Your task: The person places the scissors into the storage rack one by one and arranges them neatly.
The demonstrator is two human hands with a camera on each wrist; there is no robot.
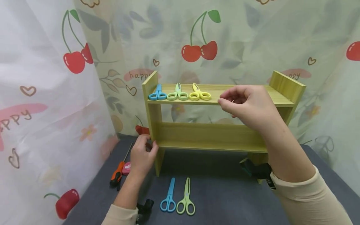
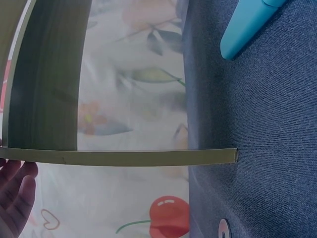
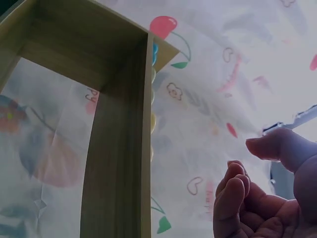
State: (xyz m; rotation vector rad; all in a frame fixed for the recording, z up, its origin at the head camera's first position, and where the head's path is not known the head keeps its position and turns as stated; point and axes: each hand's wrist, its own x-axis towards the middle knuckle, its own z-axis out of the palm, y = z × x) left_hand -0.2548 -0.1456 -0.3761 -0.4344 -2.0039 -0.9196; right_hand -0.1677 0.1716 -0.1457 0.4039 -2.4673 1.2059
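My left hand (image 1: 143, 154) holds the left side panel of a wooden two-tier shelf (image 1: 208, 134); the thumb is at its front edge and the fingers (image 2: 22, 191) touch its outer face. My right hand (image 1: 250, 106) hovers before the top tier, fingers bent, thumb apart from them in the right wrist view, nothing between. Blue scissors (image 1: 158, 93), pale green scissors (image 1: 177, 93) and yellow scissors (image 1: 199, 93) lie in a row on the top tier, left of the right hand. On the table below lie another blue pair (image 1: 168, 198) and another green pair (image 1: 186, 200).
An orange and black screwdriver (image 1: 118, 173) and a pink object (image 1: 127, 168) lie left of the shelf, partly behind the left forearm. The dark table (image 1: 219, 193) is enclosed by cherry-printed cloth (image 1: 239, 31). The shelf's lower tier (image 1: 208, 137) faces me.
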